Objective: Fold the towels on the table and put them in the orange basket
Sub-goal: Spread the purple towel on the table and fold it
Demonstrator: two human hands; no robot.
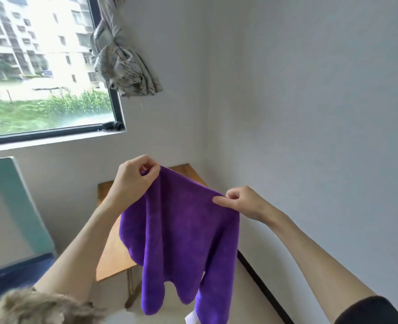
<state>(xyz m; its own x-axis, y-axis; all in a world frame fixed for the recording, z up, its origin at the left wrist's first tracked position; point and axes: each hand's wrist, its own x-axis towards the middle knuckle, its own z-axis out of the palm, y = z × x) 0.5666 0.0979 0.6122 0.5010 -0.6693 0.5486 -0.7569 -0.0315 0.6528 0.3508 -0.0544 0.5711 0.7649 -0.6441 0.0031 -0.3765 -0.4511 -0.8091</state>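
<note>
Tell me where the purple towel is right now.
In the head view the purple towel hangs in the air at centre, pinched along its top edge by the left hand and the right hand, in front of the wooden table.

Both bare forearms reach forward and upward, raised well apart. The left hand is curled, thumb and fingers pinching together at its top, knuckles turned away. The right hand sits lower, its thumb stretched toward the left hand, fingers folded in.
</note>
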